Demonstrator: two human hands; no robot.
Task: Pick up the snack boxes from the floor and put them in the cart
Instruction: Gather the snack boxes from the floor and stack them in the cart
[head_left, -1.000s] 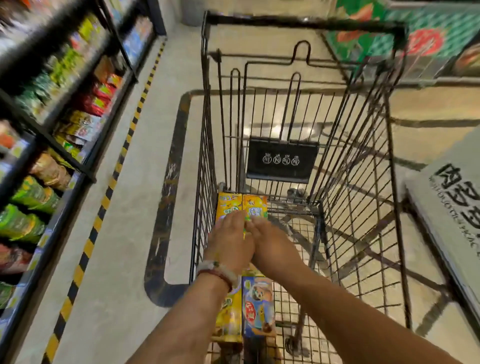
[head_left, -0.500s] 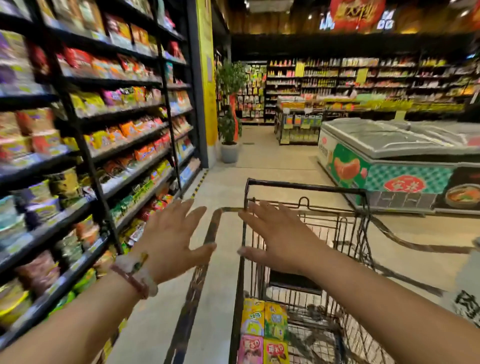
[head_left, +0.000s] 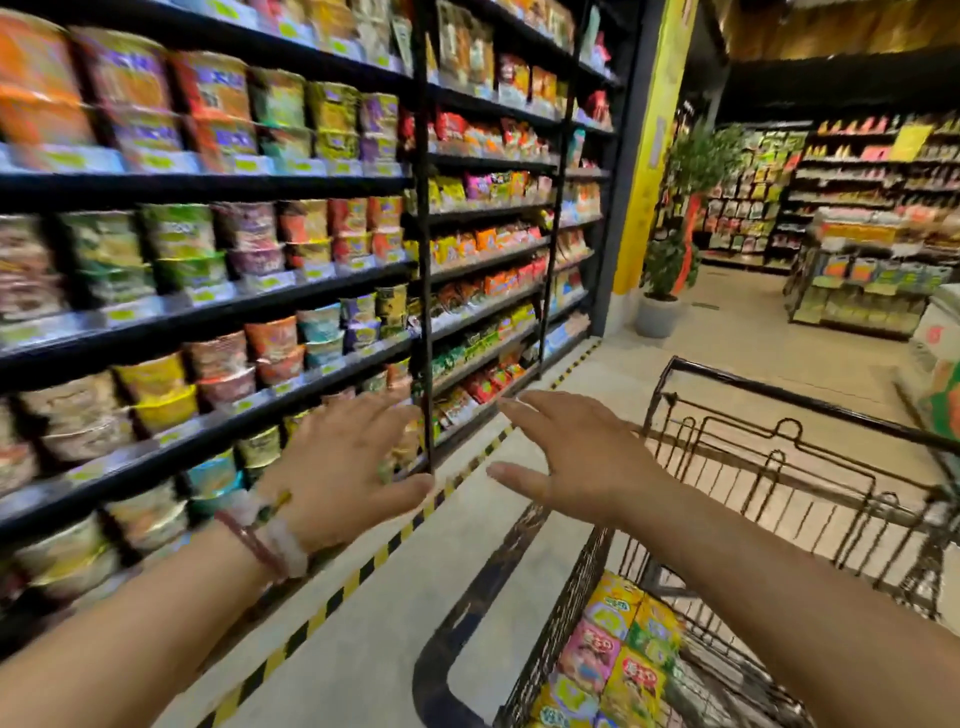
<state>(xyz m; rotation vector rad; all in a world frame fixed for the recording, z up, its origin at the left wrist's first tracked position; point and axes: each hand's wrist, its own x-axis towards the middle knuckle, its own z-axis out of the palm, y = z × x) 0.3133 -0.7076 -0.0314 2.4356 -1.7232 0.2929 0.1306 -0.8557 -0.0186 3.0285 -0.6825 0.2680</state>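
Above the aisle floor (head_left: 374, 613): left hand (head_left: 337, 467) & right hand (head_left: 582, 467) raised, fingers spread, both holding nothing. Snack boxes (head_left: 618, 654) lie flat in cart (head_left: 789, 395), packed vs. its left wire wall; none seen on floor. Boxes look light, stiff card, likely crushable; grip across the long edges. Room: shelf rack (head_left: 426, 260) close on left, cart rim on right, open floor btw. them.

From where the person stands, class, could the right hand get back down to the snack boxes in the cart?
Probably yes: the right hand is open, holds nothing, and hangs above the cart, whose top is open over the snack boxes.
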